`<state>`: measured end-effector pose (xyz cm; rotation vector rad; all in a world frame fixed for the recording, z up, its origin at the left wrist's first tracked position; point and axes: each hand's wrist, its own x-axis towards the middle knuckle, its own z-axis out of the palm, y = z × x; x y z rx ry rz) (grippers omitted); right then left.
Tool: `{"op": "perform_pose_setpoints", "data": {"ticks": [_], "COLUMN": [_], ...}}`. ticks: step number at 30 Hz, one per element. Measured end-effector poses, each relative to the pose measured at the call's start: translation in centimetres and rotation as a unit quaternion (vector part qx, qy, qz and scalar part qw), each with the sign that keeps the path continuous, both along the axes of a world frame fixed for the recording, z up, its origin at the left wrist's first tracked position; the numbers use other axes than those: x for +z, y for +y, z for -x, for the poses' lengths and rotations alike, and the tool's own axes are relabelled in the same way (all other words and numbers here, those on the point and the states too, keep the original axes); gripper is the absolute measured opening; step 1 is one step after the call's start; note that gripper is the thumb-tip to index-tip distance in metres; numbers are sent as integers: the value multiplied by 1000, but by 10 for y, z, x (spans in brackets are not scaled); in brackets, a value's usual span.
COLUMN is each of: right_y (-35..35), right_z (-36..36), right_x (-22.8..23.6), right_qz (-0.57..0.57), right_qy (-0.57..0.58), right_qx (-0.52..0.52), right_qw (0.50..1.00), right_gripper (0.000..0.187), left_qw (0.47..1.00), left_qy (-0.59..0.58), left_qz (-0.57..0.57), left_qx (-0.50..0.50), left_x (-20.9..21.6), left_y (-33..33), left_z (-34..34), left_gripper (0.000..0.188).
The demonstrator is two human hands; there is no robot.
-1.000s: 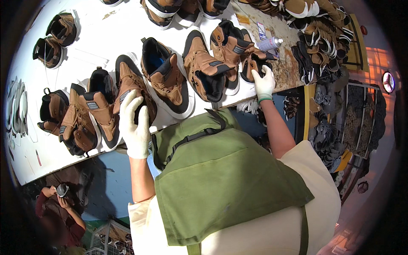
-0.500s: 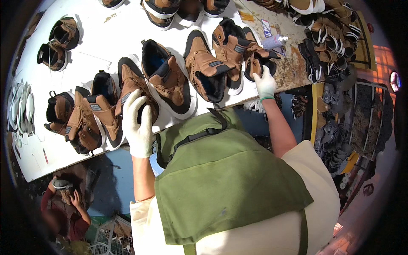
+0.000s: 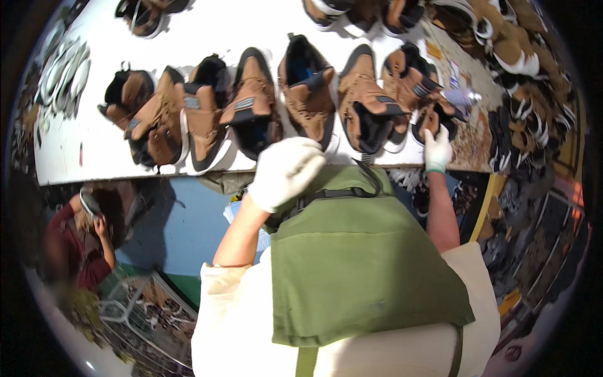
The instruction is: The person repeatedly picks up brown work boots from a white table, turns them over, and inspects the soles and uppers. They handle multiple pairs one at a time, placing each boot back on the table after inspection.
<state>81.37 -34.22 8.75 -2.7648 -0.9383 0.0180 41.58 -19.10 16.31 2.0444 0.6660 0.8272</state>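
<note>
Brown high-top shoes with black toes and white soles stand in a row along the near side of the white table [image 3: 251, 28]. My right hand [image 3: 438, 151], in a white glove, grips the near edge of the rightmost shoe [image 3: 428, 120] between thumb and fingers. My left hand [image 3: 286, 173], also gloved, hovers at the table's front edge with loosely bent fingers and nothing visible in them. Closest to it are a shoe with its opening toward me [image 3: 254, 110] and a shoe with its toe toward me [image 3: 309, 110].
A spray can [image 3: 461, 97] lies behind the rightmost shoe. More shoes stand at the table's far edge, and others pile up at the right [image 3: 521, 56]. Grey-white insole-like pieces [image 3: 65, 72] lie at far left. A co-worker [image 3: 78, 245] holds a shoe below left, near a wire basket [image 3: 119, 308].
My view has turned, shifting the row of shoes. My left hand has come off a shoe and moved rightward toward the table's front edge. My right hand stays on the rightmost shoe.
</note>
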Motion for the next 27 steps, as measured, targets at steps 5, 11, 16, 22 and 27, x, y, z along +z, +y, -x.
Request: {"op": "perform_pose_setpoints", "data": {"ticks": [5,11,16,22,27], "right_y": [3,-2,2,4,1], "right_z": [-1,-12,-14,-7,-7], "right_x": [6,1,1,7,5], "right_qz": [45,39,57,61,50], "right_qy": [-18,-11,-8,15,-3], "right_qx": [-13,1,-4,-24,-12], "right_qw": [999,999,998,998,999], "right_gripper": [56,55,59,62,62], "left_qw": [997,999,999,996,998], "left_qy": [56,17,8,-53,-46], "left_qz": [-10,-16,-36,-49,-40], "left_qx": [-55,-22,-24,-43,11], "left_x": [-12,-18,-16,-12,-2], "left_y": [-17,-15,-9,-7,6], "left_z": [-4,-1,-5,-21,-28], "left_gripper": [12,12,12,12,15]}}
